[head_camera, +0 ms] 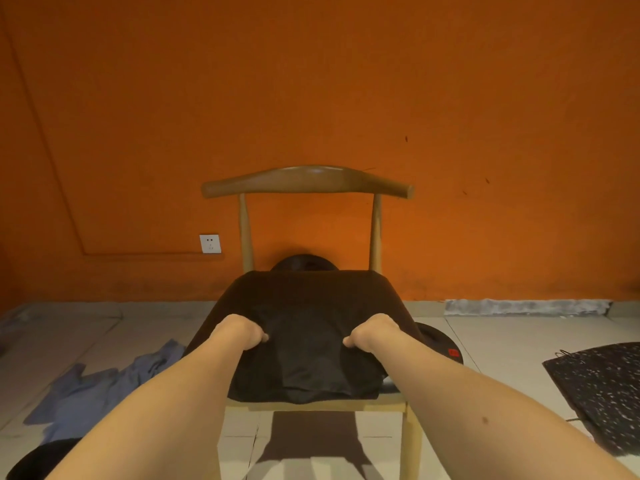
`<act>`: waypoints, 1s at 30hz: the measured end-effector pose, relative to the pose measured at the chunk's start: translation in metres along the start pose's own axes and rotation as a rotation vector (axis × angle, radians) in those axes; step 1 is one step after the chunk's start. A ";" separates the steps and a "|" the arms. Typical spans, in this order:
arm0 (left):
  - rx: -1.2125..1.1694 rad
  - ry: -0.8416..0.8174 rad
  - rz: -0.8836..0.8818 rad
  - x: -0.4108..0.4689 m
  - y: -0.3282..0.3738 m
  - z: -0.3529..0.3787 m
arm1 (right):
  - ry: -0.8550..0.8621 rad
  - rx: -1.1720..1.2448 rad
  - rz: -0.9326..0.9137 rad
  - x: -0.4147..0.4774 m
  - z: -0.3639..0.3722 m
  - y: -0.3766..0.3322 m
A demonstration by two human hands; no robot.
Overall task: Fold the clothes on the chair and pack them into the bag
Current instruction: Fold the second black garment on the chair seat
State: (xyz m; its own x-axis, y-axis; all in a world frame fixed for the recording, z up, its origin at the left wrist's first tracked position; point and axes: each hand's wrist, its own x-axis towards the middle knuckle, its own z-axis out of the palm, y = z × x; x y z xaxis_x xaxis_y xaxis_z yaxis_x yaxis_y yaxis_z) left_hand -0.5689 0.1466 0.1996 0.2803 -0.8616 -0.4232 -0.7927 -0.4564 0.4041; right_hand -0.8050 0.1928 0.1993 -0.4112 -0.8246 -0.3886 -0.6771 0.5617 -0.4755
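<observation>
Chair: a wooden chair with a curved top rail stood against the orange wall, its seat towards the camera.
Black garment: it lay spread over the chair seat, covering nearly all of it, with its sides draping off the left and right edges and a folded layer near the front edge.
Left hand: it rested on the left part of the garment, fingers curled down and gripping a bunch of the cloth.
Right hand: it mirrored the left on the right part of the garment, fingers curled and holding the cloth, well apart from the left hand.
Blue garment: crumpled on the tiled floor left of the chair.
Bag: a black, white-speckled bag lay flat on the floor right of the chair, its thin handles at its upper left corner.
Dark round object: on the floor just beside the seat's right edge, with a red label; what it was I could not tell.
Wall socket: white, low on the wall left of the chair.
</observation>
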 end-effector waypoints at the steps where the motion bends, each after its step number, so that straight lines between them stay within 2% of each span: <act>1: -0.020 -0.008 0.017 -0.002 -0.001 0.000 | -0.002 -0.001 -0.002 0.000 0.000 0.000; 7: -0.171 0.003 0.098 -0.030 -0.012 -0.011 | 0.008 0.157 -0.205 -0.014 -0.006 0.000; 11: -0.428 -0.087 0.105 -0.052 -0.029 -0.022 | -0.127 0.273 -0.266 -0.030 -0.009 -0.001; 14: -0.587 -0.161 0.069 -0.068 -0.045 -0.026 | -0.115 0.244 -0.311 -0.045 -0.011 0.000; 18: -0.581 -0.063 0.136 -0.080 -0.064 -0.024 | -0.095 0.173 -0.399 -0.062 -0.004 -0.006; 21: -0.530 0.025 0.224 -0.092 -0.081 -0.029 | -0.192 0.177 -0.502 -0.086 0.011 -0.015; 24: -0.478 0.107 0.305 -0.109 -0.101 -0.037 | -0.213 0.117 -0.644 -0.102 0.028 -0.028; 27: -0.435 0.203 0.318 -0.121 -0.123 -0.043 | -0.182 -0.017 -0.796 -0.119 0.054 -0.043; 30: -0.359 0.245 0.324 -0.130 -0.151 -0.046 | -0.176 -0.036 -0.828 -0.140 0.088 -0.057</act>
State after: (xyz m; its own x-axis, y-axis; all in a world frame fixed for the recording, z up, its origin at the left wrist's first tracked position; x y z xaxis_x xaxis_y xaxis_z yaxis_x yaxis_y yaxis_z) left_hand -0.4607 0.3179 0.2307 0.2038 -0.9779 -0.0466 -0.6369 -0.1686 0.7523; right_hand -0.6554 0.2822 0.2114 0.3248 -0.9447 -0.0442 -0.7380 -0.2240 -0.6366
